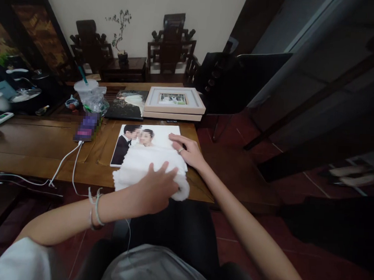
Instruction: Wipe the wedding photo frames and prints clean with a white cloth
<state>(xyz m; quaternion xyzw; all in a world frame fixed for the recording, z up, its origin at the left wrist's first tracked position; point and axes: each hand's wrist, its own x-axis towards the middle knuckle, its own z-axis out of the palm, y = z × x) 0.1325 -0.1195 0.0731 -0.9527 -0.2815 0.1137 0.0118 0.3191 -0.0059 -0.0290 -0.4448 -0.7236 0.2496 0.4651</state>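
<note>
A wedding photo album or panel [117,153] with a white ground lies flat near the table's front edge, and two people are pictured on it. A fluffy white cloth [135,164] covers its lower part and hangs slightly past the table edge. My left hand [158,187] presses down on this cloth with its fingers spread. At the photo's right side, my right hand [188,150] rests with fingers stretched out, the fingertips touching the white surface. A ring shows on one of its fingers.
Light-framed pictures [174,107] are stacked behind, beside a dark photo panel [127,104]. A phone [86,127] with a white cable [66,153] lies to the left. Behind it stand a plastic cup with straw [85,87] and a crumpled plastic bag [97,100]. A black chair [241,80] is at right.
</note>
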